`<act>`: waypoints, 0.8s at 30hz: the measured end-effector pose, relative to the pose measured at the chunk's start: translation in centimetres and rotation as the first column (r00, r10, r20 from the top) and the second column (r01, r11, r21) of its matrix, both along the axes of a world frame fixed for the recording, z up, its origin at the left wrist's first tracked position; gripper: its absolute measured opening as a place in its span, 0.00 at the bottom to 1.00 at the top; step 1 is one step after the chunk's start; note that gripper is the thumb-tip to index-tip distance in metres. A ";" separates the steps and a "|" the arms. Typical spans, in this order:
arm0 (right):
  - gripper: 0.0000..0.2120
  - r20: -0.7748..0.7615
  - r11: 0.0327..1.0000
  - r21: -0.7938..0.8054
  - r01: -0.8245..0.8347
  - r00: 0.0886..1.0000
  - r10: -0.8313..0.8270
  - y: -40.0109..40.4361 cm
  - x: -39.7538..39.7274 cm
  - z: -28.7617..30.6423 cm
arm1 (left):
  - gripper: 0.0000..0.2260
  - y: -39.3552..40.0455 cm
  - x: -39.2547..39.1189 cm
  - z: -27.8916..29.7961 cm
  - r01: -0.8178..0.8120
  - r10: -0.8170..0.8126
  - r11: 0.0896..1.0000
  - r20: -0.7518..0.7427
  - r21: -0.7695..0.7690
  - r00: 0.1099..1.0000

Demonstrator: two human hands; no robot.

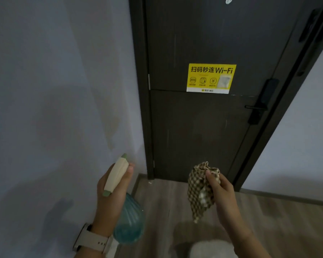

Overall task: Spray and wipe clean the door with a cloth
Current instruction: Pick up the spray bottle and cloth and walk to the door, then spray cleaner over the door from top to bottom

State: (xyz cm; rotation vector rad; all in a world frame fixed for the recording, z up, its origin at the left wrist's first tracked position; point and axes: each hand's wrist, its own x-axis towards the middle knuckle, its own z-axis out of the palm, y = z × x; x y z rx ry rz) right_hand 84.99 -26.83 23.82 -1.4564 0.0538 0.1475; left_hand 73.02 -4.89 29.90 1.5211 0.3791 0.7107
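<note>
A dark brown door (198, 127) stands shut ahead of me, with a yellow Wi-Fi sticker (211, 78) at mid height. My left hand (112, 190) grips a spray bottle (128, 218) with a blue ribbed body and a cream head, its nozzle pointing up toward the door's lower left. My right hand (222, 190) holds a bunched brown-and-cream checked cloth (199, 189) in front of the door's bottom part, a short way off its surface. Faint pale streaks run down the door panels.
A black lever handle with a lock plate (259, 107) sits on the door's right edge. A pale wall (63, 90) runs close along my left side and another wall (302, 146) stands right of the frame. Wood-look flooring (175, 207) lies below.
</note>
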 end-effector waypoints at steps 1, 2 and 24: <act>0.09 0.009 1.000 0.009 0.004 1.000 -0.004 0.6 2.1 0.3 | 0.13 0.6 2.0 0.0 0.022 -0.022 1.000 -0.004 0.020 1.000; 0.09 0.018 1.000 0.017 0.007 1.000 -0.007 1.4 4.2 0.7 | 0.14 1.4 4.4 0.2 0.041 -0.040 0.999 -0.012 0.026 0.999; 0.03 0.738 0.977 0.005 0.212 0.659 -0.146 14.1 44.8 30.5 | 0.04 15.7 48.0 25.7 0.187 -0.266 0.951 0.342 0.246 0.901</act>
